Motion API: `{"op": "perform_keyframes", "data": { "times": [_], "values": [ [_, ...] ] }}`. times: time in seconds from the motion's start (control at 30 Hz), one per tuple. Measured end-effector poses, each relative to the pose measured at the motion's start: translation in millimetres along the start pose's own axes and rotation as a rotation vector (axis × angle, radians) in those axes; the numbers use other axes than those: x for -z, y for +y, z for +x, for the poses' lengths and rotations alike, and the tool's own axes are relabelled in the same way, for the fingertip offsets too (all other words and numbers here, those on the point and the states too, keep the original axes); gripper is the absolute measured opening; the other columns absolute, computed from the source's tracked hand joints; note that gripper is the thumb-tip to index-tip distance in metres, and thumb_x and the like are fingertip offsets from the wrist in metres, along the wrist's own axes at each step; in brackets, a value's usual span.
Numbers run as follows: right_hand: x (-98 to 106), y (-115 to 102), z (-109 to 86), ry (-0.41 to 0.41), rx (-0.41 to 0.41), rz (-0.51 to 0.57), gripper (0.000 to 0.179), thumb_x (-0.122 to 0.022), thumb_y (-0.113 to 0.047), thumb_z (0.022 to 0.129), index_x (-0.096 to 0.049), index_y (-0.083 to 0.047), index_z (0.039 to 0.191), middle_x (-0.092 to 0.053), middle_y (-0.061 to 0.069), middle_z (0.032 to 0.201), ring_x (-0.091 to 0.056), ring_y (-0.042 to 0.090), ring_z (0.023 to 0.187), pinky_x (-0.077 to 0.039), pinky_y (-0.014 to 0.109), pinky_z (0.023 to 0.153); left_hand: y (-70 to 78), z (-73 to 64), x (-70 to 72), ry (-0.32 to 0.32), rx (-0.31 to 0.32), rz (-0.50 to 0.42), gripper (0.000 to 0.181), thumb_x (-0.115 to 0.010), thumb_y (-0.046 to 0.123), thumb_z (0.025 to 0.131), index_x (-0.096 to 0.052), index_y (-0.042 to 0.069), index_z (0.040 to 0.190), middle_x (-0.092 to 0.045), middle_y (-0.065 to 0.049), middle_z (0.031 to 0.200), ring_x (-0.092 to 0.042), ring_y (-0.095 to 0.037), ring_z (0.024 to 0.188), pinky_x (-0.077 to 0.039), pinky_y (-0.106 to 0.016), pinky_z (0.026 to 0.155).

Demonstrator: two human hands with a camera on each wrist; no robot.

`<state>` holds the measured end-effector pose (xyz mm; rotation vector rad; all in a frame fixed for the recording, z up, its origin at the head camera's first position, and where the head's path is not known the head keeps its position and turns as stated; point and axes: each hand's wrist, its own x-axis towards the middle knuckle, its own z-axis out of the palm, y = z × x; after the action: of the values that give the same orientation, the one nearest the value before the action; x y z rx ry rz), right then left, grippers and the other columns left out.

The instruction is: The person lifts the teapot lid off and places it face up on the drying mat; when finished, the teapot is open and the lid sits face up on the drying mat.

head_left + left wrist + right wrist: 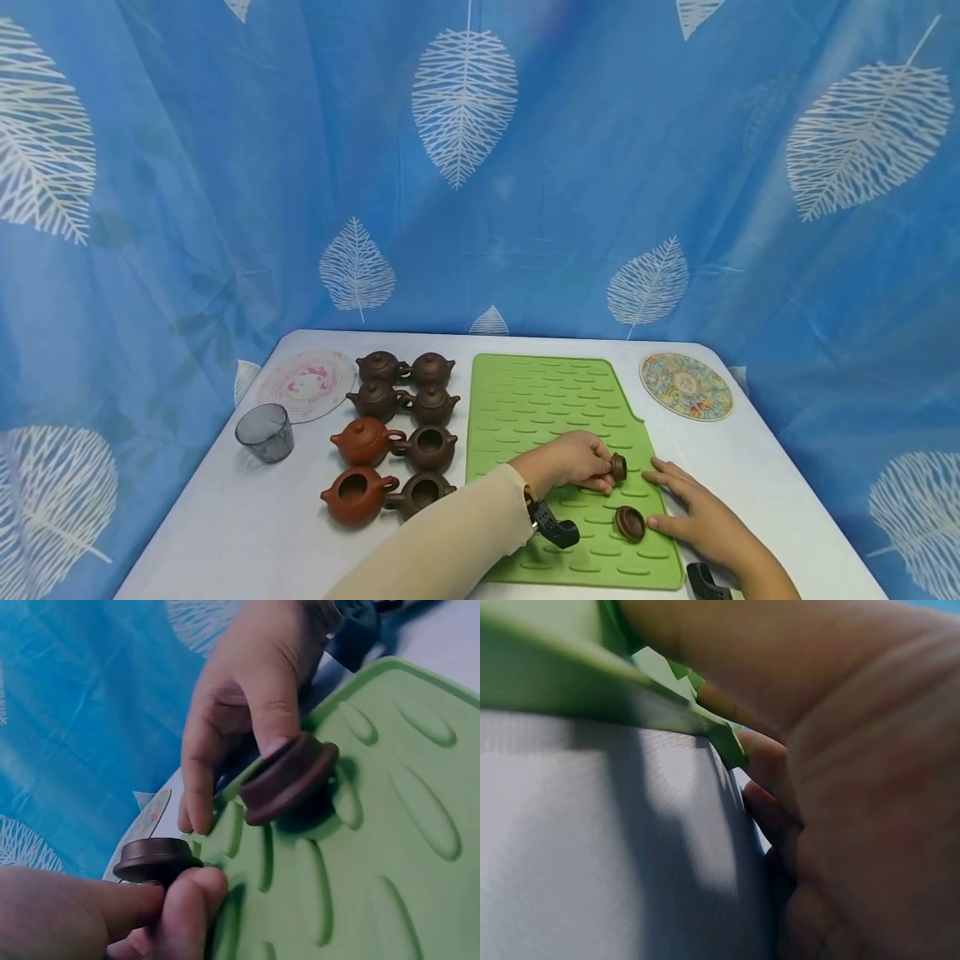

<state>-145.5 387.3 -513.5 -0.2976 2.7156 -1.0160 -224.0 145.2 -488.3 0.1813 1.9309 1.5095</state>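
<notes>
In the head view my left hand [573, 460] reaches over the green mat and pinches a small dark brown teapot lid [618, 467] between thumb and fingers. The left wrist view has this lid [156, 859] held from its underside in that view, rim outward. A second brown lid [630, 523] lies tilted on the mat nearer the front. Beside it is my right hand [701, 518], fingers spread and loosely bent at the mat's right edge. Its thumb tip is right at the second lid [289, 780]. In the right wrist view, neither lid shows.
Left of the green mat [517, 400], two columns of teapots stand: dark brown ones [431, 450] and reddish ones [363, 442], some without lids. A grey glass cup [266, 433] and a pink-patterned round mat [307, 383] are farther left. A colourful round mat [686, 386] lies back right.
</notes>
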Motion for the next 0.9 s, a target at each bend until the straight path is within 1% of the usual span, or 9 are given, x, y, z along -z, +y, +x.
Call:
{"op": "perform_keyframes", "data": {
  "times": [0.13,0.33,0.4,0.47,0.6,0.7,0.73,0.8,0.9],
  "values": [
    [-1,0,2.0,0.011,0.009,-0.006,0.076,-0.083,-0.045,0.087,-0.057,-0.006,0.148,-0.033,0.028,0.165,-0.02,0.06,0.151,-0.029,0.079,0.111,0.6,-2.6,-2.7,0.064,-0.001,0.011,0.017,-0.064,0.003,0.103,-0.075,0.006,0.09,-0.073,-0.01,0.075,-0.071,-0.015,0.061,-0.061,-0.026,0.061],
    [-2,-2,4.4,0.005,0.015,0.015,0.076,-0.082,-0.044,0.088,-0.056,-0.005,0.149,-0.032,0.029,0.165,-0.019,0.06,0.151,-0.029,0.078,0.112,1.6,-7.6,-6.4,0.135,-0.032,0.117,0.023,-0.072,0.003,0.098,-0.074,0.006,0.075,-0.071,-0.006,0.066,-0.068,-0.014,0.055,-0.06,-0.027,0.058],
    [-3,-2,4.5,0.006,0.014,0.022,0.076,-0.082,-0.044,0.088,-0.056,-0.005,0.149,-0.032,0.028,0.165,-0.019,0.06,0.151,-0.028,0.078,0.112,1.4,-9.1,-7.3,0.149,-0.043,0.126,0.024,-0.072,0.003,0.098,-0.073,0.005,0.074,-0.07,-0.006,0.066,-0.068,-0.016,0.056,-0.06,-0.028,0.059],
    [-3,-3,4.2,0.002,0.008,0.025,0.076,-0.082,-0.044,0.088,-0.056,-0.006,0.149,-0.032,0.028,0.166,-0.018,0.06,0.151,-0.028,0.078,0.113,1.4,-10.9,-7.9,0.159,-0.05,0.163,0.024,-0.072,0.004,0.098,-0.074,0.005,0.075,-0.07,-0.006,0.066,-0.069,-0.016,0.058,-0.059,-0.028,0.059],
    [-2,-3,2.4,0.002,-0.017,0.022,0.078,-0.083,-0.045,0.087,-0.056,-0.007,0.149,-0.033,0.026,0.166,-0.019,0.059,0.152,-0.028,0.078,0.114,1.8,-14.7,-9.4,0.159,-0.064,0.251,0.024,-0.072,0.009,0.099,-0.074,0.008,0.076,-0.069,-0.002,0.066,-0.066,-0.014,0.059,-0.051,-0.025,0.056],
    [-1,-3,0.5,0.0,-0.011,0.019,0.078,-0.082,-0.044,0.087,-0.055,-0.005,0.149,-0.032,0.028,0.166,-0.019,0.06,0.151,-0.028,0.079,0.112,1.5,-17.8,-8.7,0.138,-0.078,0.294,0.033,-0.072,0.013,0.101,-0.065,0.012,0.068,-0.065,0.001,0.062,-0.058,-0.011,0.054,-0.039,-0.025,0.053],
    [0,-3,-0.1,0.002,-0.018,0.026,0.079,-0.083,-0.045,0.087,-0.055,-0.005,0.149,-0.032,0.028,0.166,-0.018,0.06,0.151,-0.027,0.079,0.113,1.0,-18.3,-7.8,0.125,-0.081,0.302,0.038,-0.071,0.015,0.101,-0.06,0.013,0.065,-0.062,0.001,0.059,-0.052,-0.011,0.051,-0.035,-0.026,0.052],
    [0,-2,-1.5,-0.004,-0.019,0.032,0.078,-0.082,-0.044,0.088,-0.055,-0.004,0.149,-0.031,0.029,0.166,-0.018,0.06,0.151,-0.027,0.08,0.112,0.3,-20.0,-4.6,0.098,-0.097,0.302,0.038,-0.071,0.017,0.102,-0.057,0.014,0.066,-0.058,0.002,0.06,-0.05,-0.012,0.051,-0.034,-0.027,0.052],
    [0,-2,-0.7,-0.008,-0.033,0.034,0.079,-0.082,-0.045,0.087,-0.055,-0.005,0.149,-0.03,0.028,0.167,-0.017,0.059,0.152,-0.028,0.08,0.112,2.9,-23.4,5.8,0.073,-0.121,0.284,0.022,-0.07,0.022,0.102,-0.067,0.015,0.081,-0.063,0.005,0.075,-0.057,-0.012,0.059,-0.045,-0.029,0.055]
  ]
}}
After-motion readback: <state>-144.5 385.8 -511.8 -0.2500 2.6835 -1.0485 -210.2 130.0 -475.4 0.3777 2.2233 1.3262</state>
